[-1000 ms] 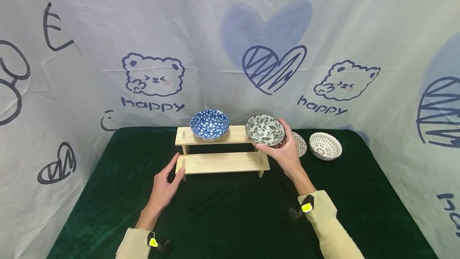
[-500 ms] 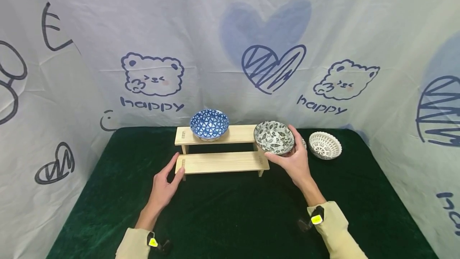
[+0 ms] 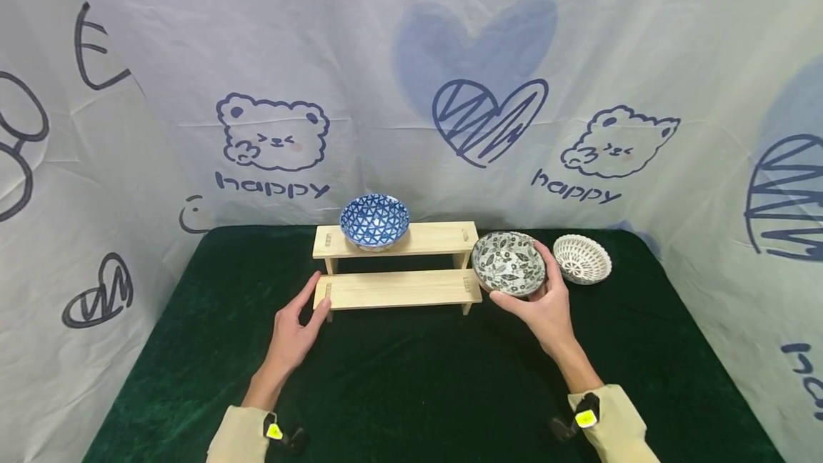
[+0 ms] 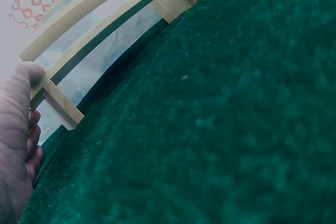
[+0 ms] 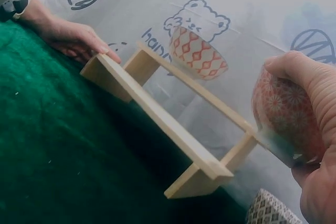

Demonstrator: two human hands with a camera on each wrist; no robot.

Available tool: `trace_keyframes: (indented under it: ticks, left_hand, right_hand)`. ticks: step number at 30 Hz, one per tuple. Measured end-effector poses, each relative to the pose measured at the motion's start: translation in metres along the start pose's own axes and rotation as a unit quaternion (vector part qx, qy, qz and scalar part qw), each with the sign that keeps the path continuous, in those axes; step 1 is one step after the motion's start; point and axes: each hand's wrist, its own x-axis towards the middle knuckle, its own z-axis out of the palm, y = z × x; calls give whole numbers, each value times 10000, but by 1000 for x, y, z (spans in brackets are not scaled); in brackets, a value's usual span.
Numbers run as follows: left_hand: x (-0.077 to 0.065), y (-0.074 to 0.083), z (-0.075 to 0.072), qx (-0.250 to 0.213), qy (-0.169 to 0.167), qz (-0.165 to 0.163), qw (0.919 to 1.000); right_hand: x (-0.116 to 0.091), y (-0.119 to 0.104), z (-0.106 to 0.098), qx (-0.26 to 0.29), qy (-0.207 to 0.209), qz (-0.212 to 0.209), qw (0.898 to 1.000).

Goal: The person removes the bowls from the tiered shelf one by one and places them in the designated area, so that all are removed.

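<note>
My right hand (image 3: 543,306) grips a bowl (image 3: 509,264) with a grey-black leaf pattern inside, tilted just off the right end of a two-tier wooden stand (image 3: 398,290). In the right wrist view the outside of this bowl (image 5: 286,111) shows reddish flowers. At the stand's left end my left hand (image 3: 292,334) holds the lower shelf, its thumb (image 4: 32,72) on the shelf's edge and the other fingers curled beyond it. A blue triangle-patterned bowl (image 3: 375,221) sits on the upper shelf's left part; red diamonds mark its outside (image 5: 197,53).
A white, basket-like patterned bowl (image 3: 582,260) stands on the dark green cloth (image 3: 411,391) at the right. Low in the right wrist view, a checked bowl (image 5: 270,209) shows in part. A printed curtain (image 3: 386,56) hangs close behind the stand.
My right hand has carried the leaf-patterned bowl from over the upper shelf's right end, right and toward me, off the stand. It now covers the small patterned dish. The left hand stays put.
</note>
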Motion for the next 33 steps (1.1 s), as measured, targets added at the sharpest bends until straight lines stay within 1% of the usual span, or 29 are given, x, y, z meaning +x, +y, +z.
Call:
trace_keyframes:
  ticks: [4,10,18,23,33]
  left_hand:
    - [0,-1,0,30,-20,-5,10000]
    - [0,-1,0,-12,-23,-6,10000]
    - [0,1,0,-52,10,19,10000]
    - [0,0,0,-48,25,35,10000]
    - [0,0,0,-76,11,14,10000]
  right_hand:
    - [-8,4,-6,-84,39,-19,10000]
    - [-16,9,-13,-179,172,100,9996]
    - [-27,14,-21,-422,376,393,9976]
    - [-35,21,-26,-464,548,531,9960]
    - [-53,37,-36,-738,584,987,9907]
